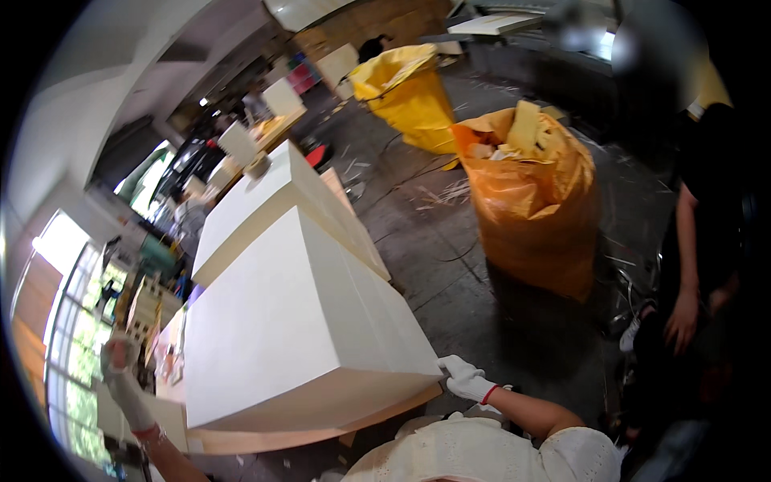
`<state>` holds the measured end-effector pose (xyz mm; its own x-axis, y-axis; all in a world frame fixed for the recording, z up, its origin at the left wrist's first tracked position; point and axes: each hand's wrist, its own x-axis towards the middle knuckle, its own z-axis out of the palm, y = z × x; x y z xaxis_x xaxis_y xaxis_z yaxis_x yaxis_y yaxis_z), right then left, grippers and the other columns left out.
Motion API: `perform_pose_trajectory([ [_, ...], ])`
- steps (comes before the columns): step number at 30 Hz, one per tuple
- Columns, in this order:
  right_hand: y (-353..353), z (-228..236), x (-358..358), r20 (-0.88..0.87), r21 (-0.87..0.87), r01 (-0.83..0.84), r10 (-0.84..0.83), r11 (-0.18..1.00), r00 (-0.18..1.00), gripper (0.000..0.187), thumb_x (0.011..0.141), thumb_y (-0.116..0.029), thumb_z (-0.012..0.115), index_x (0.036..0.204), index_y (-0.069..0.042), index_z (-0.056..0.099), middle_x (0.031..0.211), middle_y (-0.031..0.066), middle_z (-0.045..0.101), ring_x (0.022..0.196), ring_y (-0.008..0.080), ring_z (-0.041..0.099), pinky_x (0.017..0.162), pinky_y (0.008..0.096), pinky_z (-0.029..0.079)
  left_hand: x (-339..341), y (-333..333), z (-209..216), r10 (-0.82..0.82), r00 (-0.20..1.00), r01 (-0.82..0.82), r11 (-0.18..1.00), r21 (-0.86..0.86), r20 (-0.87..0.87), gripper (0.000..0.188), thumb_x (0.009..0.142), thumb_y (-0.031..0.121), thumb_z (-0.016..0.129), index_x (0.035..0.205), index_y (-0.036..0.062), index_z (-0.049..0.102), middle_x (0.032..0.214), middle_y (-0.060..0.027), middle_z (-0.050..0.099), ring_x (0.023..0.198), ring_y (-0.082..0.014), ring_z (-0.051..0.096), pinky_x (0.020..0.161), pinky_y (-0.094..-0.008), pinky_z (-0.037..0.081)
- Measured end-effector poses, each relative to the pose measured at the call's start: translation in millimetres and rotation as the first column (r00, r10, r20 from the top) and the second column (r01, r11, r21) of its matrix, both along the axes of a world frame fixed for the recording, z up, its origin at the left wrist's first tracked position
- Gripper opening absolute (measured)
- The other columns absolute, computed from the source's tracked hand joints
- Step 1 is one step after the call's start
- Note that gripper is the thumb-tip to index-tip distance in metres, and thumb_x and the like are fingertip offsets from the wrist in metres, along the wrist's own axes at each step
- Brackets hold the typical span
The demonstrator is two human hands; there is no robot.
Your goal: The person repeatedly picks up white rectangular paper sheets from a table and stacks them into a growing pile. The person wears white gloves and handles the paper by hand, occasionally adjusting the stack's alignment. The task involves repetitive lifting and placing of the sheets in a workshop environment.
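Nearest, past my own white top (450, 454), my gloved right hand (467, 379) reaches to the near right corner of a large white block (257, 329). Its fingers extend to the corner and appear to touch it; whether they pinch the edge or merely rest there, I cannot tell. My left hand (122, 357), also gloved, is raised off to the left, apart from the block (its fingers are too blurred to read, so I cannot say how open they are or whether they hold anything).

The block sits on a table (265, 440) whose tan edge shows beneath it. Handling it well, I judge, calls for flat, even contact at the corners rather than a hard pinch, both sides supported, and clean gloves on the pale faces.

Just beyond stands a second white block (253, 193), a roll of tape (258, 166) on top. To the right, an orange bag (530, 225) bulges with scraps near a seated co-worker (688, 241); farther back, a yellow bag (409, 100) stands on the littered floor (418, 273).
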<state>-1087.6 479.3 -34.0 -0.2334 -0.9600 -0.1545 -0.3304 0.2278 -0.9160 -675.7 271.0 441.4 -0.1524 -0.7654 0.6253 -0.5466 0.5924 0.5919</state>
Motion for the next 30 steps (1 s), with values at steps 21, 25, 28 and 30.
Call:
perform_pose_trajectory([
  [21,-24.9,-4.4,-62.8,-0.018,0.061,-0.366,0.368,0.929,0.930,0.039,0.076,-0.008,0.048,0.115,-0.007,0.053,0.116,0.0186,0.052,0.105,0.0388,0.054,0.088,0.0453,0.043,-383.7,66.0,-40.3,-0.152,-0.109,-0.423,0.902,0.092,0.982,0.056,0.084,0.057,0.052,0.075,0.0022,0.055,0.073,-0.0156,0.061,0.070,-0.0286,0.062,0.065,-0.0402,0.043],
  [25,-29.2,-22.4,-64.1,0.015,-0.041,-0.352,0.353,0.935,0.936,0.032,0.078,-0.010,0.049,0.110,-0.007,0.054,0.112,0.0195,0.053,0.101,0.0396,0.055,0.084,0.0463,0.044,-390.1,62.2,-32.9,-0.221,-0.024,-0.454,0.871,0.187,0.975,0.057,0.086,0.058,0.050,0.079,0.0014,0.055,0.071,-0.0139,0.058,0.072,-0.0272,0.059,0.069,-0.0390,0.043],
  [28,-30.7,-15.5,-66.1,0.023,-0.006,-0.356,0.356,0.934,0.934,0.032,0.078,-0.011,0.049,0.110,-0.008,0.054,0.112,0.0190,0.054,0.102,0.0393,0.055,0.085,0.0456,0.044,-371.0,53.8,-31.7,-0.240,0.079,-0.407,0.878,0.251,0.968,0.060,0.087,0.058,0.048,0.079,-0.0002,0.057,0.070,-0.0131,0.056,0.068,-0.0248,0.056,0.067,-0.0377,0.044],
  [30,-31.4,-15.7,-66.0,0.021,0.010,-0.353,0.353,0.936,0.936,0.032,0.079,-0.011,0.049,0.110,-0.008,0.054,0.111,0.0187,0.054,0.101,0.0392,0.055,0.085,0.0453,0.045,-367.0,52.0,-30.1,-0.266,0.150,-0.418,0.856,0.305,0.952,0.059,0.087,0.058,0.049,0.078,-0.0003,0.056,0.069,-0.0122,0.053,0.068,-0.0232,0.053,0.067,-0.0370,0.042],
])
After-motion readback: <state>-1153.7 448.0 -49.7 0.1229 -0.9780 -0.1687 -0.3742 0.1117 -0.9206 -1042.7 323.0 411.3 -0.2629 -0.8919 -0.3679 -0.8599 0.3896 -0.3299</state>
